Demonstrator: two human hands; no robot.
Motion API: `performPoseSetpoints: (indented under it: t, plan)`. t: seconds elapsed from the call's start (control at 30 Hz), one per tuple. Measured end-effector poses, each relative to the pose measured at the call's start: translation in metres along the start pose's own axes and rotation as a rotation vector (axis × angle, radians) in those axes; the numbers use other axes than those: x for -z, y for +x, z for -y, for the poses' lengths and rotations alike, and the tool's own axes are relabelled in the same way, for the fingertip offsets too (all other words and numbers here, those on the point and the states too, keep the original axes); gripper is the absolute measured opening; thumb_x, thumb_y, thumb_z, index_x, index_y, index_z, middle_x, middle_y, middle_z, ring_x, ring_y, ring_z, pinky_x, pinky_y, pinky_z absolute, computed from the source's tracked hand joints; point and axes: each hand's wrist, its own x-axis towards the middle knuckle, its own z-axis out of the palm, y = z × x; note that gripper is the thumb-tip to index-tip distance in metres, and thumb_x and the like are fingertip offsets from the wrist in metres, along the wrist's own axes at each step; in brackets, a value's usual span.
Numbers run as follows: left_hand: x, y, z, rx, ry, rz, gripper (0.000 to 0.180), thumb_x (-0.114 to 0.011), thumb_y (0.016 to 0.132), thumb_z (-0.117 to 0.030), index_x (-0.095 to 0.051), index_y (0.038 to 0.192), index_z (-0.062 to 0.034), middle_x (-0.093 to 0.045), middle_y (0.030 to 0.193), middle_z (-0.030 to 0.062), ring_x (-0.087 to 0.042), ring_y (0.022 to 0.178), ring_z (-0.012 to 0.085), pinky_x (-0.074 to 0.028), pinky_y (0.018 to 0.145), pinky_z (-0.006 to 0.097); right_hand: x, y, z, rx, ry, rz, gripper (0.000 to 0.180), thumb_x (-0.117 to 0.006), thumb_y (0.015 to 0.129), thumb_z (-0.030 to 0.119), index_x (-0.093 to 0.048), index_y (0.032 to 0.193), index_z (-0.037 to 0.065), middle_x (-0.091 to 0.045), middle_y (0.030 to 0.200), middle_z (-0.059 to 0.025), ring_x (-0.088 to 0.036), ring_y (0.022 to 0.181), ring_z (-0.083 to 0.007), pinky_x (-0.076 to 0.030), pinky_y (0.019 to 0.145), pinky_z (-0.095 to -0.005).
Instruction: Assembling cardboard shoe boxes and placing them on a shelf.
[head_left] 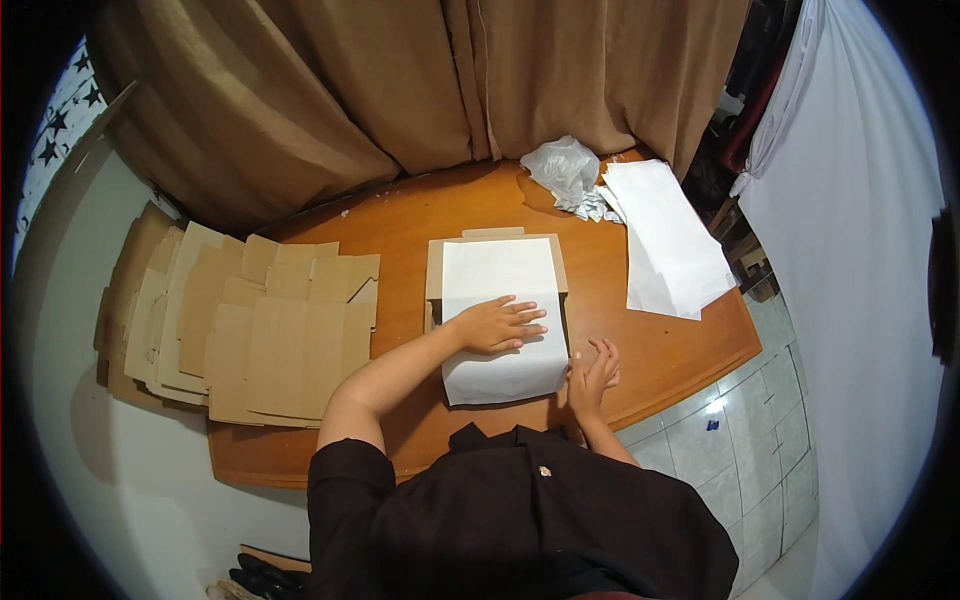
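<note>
- While flat on one white paper sheet (505,320), left hand (495,325) presses with fingers spread.
- Right hand (592,375), fingers together, touches the sheet's right edge.
- One cardboard box (437,270) lies beneath.

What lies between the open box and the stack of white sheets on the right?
Only bare wooden table separates the box from the white sheets, per the head view.

Flat cardboard stack (250,330), crumpled plastic bag (563,167), brown curtain (400,80).

Matt white paper sheet (500,300), matt cardboard box (436,270), glossy wood table (660,350)
</note>
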Motion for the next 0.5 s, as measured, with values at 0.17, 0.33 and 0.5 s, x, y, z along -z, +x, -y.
performPoseSetpoints:
  t: [0.17, 0.33, 0.5]
  plan:
    - [-0.029, 0.002, 0.009, -0.071, -0.209, 0.079, 0.049, -0.030, 0.095, -0.040, -0.034, 0.139, -0.0186, -0.027, 0.145, 0.0119, -0.024, 0.134, 0.0305, -0.021, 0.109, 0.047, 0.005, 0.001, -0.010, -0.103, 0.087, -0.026, 0.033, -0.051, 0.088, 0.024, -0.048, 0.116, 0.008, -0.039, 0.125, -0.0147, -0.031, 0.123, -0.0288, -0.011, 0.102, -0.0459]
    - [-0.055, 0.001, 0.012, -0.083, -0.261, 0.089, 0.049, -0.030, 0.095, -0.040, -0.033, 0.139, -0.0187, -0.026, 0.146, 0.0125, -0.022, 0.135, 0.0305, -0.020, 0.109, 0.046, 0.009, 0.001, -0.018, -0.156, 0.087, -0.019, 0.030, -0.050, 0.089, 0.024, -0.050, 0.114, 0.008, -0.040, 0.124, -0.0138, -0.032, 0.122, -0.0284, -0.011, 0.102, -0.0460]
    - [-0.086, 0.002, 0.018, -0.082, -0.292, 0.219, 0.050, -0.026, 0.096, -0.042, -0.029, 0.141, -0.0207, -0.023, 0.147, 0.0119, -0.020, 0.136, 0.0305, -0.018, 0.110, 0.045, 0.009, 0.004, -0.023, -0.183, 0.078, -0.012, 0.029, -0.049, 0.090, 0.026, -0.050, 0.114, 0.009, -0.041, 0.123, -0.0128, -0.033, 0.122, -0.0277, -0.012, 0.102, -0.0455]
